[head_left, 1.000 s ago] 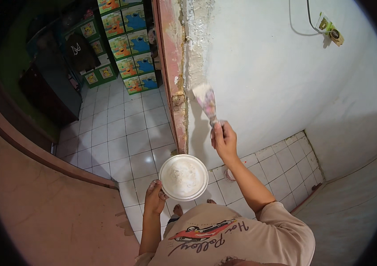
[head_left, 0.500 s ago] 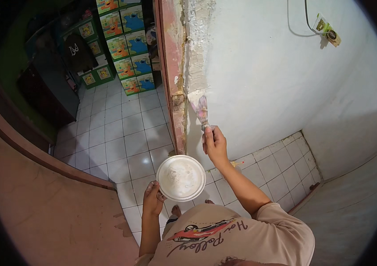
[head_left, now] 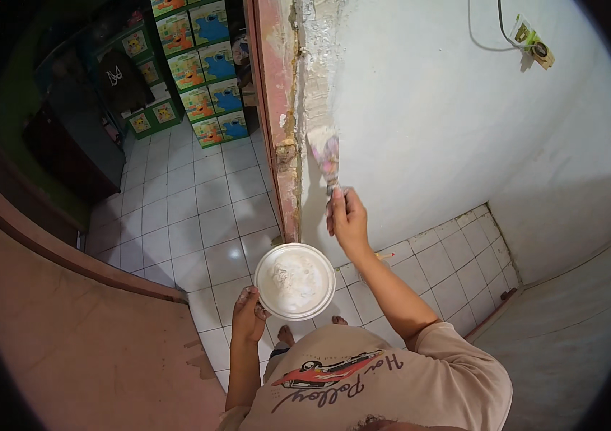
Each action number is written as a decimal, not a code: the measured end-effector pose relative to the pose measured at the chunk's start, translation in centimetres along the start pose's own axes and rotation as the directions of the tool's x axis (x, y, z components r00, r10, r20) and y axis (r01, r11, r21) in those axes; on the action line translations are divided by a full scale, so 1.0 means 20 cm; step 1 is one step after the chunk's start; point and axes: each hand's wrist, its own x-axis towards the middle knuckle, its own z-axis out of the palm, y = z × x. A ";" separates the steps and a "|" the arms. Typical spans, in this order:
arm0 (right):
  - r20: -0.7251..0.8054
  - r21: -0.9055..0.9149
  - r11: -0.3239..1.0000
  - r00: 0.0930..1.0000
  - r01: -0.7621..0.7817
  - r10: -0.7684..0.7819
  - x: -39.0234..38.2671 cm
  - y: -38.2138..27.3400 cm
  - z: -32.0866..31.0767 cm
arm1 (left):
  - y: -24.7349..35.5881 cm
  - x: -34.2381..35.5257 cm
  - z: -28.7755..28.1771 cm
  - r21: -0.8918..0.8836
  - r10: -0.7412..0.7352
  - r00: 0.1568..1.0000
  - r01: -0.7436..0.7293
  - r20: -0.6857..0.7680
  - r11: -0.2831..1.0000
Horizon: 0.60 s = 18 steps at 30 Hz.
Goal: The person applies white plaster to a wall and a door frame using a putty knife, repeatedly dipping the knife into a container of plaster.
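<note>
My right hand (head_left: 349,219) grips a putty knife (head_left: 328,161) by its handle, fingers wrapped round it. The wide, smeared blade points up and lies against the wall beside the door frame, at the lower part of a rough strip of whitish filler (head_left: 317,79). My left hand (head_left: 249,316) holds a round white tub (head_left: 295,314) by its rim at waist height. Inside the tub sits a heap of white paste (head_left: 292,276). White smears mark the left fingers.
A worn pink door frame (head_left: 268,93) runs up beside the filler. Through the doorway stand stacked patterned drawers (head_left: 208,65) on a tiled floor (head_left: 198,201). A cable hangs to a socket (head_left: 535,50) on the white wall (head_left: 420,108). A pinkish wall (head_left: 90,330) is near at left.
My right hand and the putty knife have moved a little up along the filler strip. The tub has risen slightly in view, still in my left hand.
</note>
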 end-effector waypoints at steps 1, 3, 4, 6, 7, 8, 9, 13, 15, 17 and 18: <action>0.029 -0.024 0.999 0.999 -0.043 0.044 -0.03 0.07 -0.01 | 0.00 0.01 -0.02 -0.005 -0.003 0.999 0.003 0.037 1.000; 0.053 -0.025 0.994 0.993 -0.102 0.103 -0.09 0.15 -0.03 | 0.00 0.00 -0.02 -0.007 -0.002 0.997 0.003 0.072 1.000; 0.055 -0.022 0.995 0.993 -0.099 0.100 -0.11 0.16 -0.03 | 0.00 0.00 0.00 -0.009 0.002 1.000 -0.002 0.023 1.000; 0.066 0.056 0.985 0.985 -0.163 0.159 -0.15 0.17 -0.06 | 0.01 -0.01 0.00 -0.010 0.011 1.000 -0.011 -0.025 1.000; 0.066 0.056 0.985 0.985 -0.162 0.159 -0.14 0.14 -0.06 | 0.01 -0.01 -0.01 -0.008 0.014 0.999 -0.015 -0.041 1.000; 0.047 0.101 0.987 0.991 -0.129 0.125 -0.12 0.11 -0.07 | 0.01 -0.01 -0.02 -0.005 0.018 0.998 -0.018 -0.057 1.000; 0.027 0.144 0.985 0.995 -0.095 0.092 -0.10 0.07 -0.07 | 0.01 -0.01 -0.02 -0.004 0.018 0.998 -0.018 -0.057 1.000; 0.002 0.118 0.993 1.000 -0.023 0.023 0.05 -0.09 -0.05 | 0.03 -0.02 0.04 0.004 0.019 0.999 -0.019 -0.047 1.000; 0.013 0.089 0.995 0.999 -0.036 0.035 0.03 -0.04 -0.05 | 0.03 -0.03 0.06 -0.020 0.020 0.996 -0.022 -0.088 1.000; 0.028 0.050 0.996 0.997 -0.069 0.067 0.00 0.07 -0.05 | 0.02 -0.03 0.06 -0.024 0.029 0.998 -0.030 -0.056 0.999; 0.029 0.048 0.997 0.998 -0.064 0.063 -0.03 0.13 -0.06 | 0.02 -0.02 0.05 -0.028 0.031 0.998 -0.032 -0.052 0.999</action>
